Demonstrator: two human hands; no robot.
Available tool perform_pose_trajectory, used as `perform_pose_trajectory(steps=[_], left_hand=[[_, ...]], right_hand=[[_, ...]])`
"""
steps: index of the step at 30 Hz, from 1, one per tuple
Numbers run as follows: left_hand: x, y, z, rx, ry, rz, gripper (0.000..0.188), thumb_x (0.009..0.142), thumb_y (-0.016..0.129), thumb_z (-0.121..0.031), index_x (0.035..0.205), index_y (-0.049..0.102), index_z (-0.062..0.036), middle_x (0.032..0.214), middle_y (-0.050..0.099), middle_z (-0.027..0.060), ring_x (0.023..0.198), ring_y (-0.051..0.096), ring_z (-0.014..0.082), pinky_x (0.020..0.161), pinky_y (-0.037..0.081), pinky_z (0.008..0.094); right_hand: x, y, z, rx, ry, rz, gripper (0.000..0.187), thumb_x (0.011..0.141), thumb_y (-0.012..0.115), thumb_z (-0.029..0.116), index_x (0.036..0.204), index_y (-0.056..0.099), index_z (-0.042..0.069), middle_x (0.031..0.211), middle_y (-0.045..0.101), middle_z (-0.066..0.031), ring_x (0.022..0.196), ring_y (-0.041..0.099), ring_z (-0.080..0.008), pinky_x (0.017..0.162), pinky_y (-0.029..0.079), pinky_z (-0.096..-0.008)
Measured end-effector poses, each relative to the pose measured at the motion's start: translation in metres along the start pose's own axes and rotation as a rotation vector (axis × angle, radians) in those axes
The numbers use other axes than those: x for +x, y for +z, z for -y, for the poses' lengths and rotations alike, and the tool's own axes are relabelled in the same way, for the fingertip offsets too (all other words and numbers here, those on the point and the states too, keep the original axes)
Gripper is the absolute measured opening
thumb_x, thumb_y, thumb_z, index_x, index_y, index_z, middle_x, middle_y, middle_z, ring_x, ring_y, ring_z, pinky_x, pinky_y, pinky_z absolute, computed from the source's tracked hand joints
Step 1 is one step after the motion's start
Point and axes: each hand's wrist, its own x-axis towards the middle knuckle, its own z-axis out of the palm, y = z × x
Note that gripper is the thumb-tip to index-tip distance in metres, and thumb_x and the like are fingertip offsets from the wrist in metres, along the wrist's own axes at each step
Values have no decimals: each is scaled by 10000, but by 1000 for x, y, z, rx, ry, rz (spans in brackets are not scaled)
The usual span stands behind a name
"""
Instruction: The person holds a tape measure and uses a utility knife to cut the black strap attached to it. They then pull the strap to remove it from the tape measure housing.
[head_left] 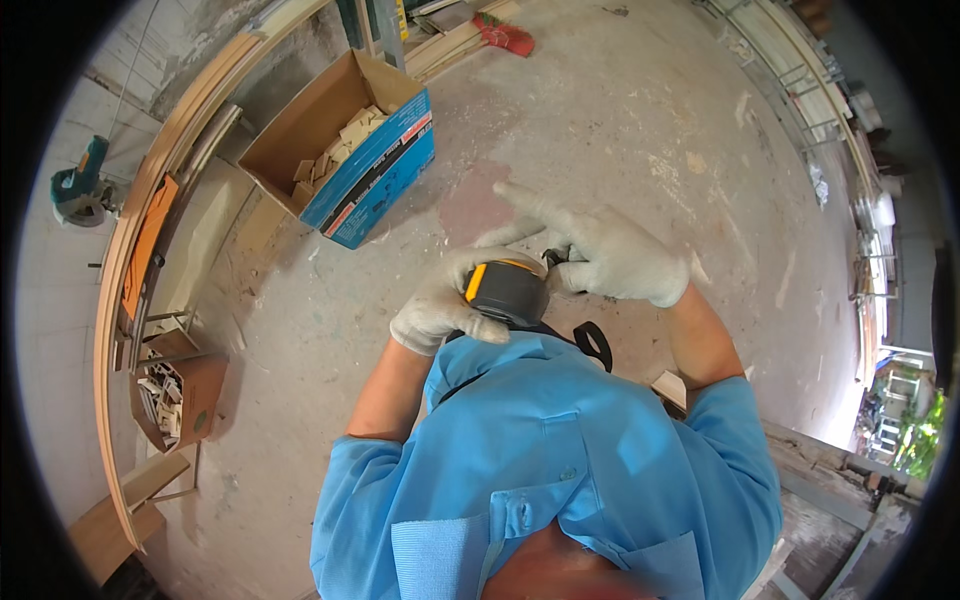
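Note:
In front of my chest, my left hand, in a pale work glove, is wrapped round a black and yellow tape measure. My right hand, gloved the same way, is at the tape measure's right side. Its thumb and some fingers close on a small black piece at the tape's end, while the index finger points out to the upper left. No drawn-out length of blade can be made out. A black strap loop hangs just below, against my blue shirt.
Ahead to the left stands an open blue cardboard box holding wood offcuts. Long wooden strips line the left side, near a teal power tool and a smaller brown box of scraps. A red brush lies on the concrete floor.

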Motion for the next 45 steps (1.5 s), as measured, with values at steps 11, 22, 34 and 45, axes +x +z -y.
perform_pose_trajectory(steps=[11,22,34,45], left_hand=[[-10,9,-4,-69,-137,-167,860,560,994,-206,1332,662,-22,1265,680,84,1144,656,233,1029,511,344],[-18,-4,27,-821,25,-136,853,769,898,-245,1455,480,39,1284,618,226,1000,672,277,793,599,344],[-9,0,42,-1321,144,-123,618,970,695,-385,1400,503,15,1192,622,251,820,618,242,638,466,300],[-6,1,42,-1316,124,-92,530,949,707,-342,1351,595,-16,1251,640,283,915,700,323,794,564,419]], right_hand=[[4,6,-9,-163,36,-75,797,860,738,48,1580,407,142,1014,772,-103,872,747,-229,811,575,-319],[3,15,-6,-64,-114,-395,157,944,719,166,1047,728,48,857,744,-115,745,712,-208,681,533,-355],[6,24,2,130,30,-383,178,954,692,80,1115,721,8,806,741,-84,711,691,-124,637,534,-294],[13,25,-5,-165,-231,-552,163,927,740,130,1070,755,53,871,758,-89,712,703,-203,673,555,-321]])
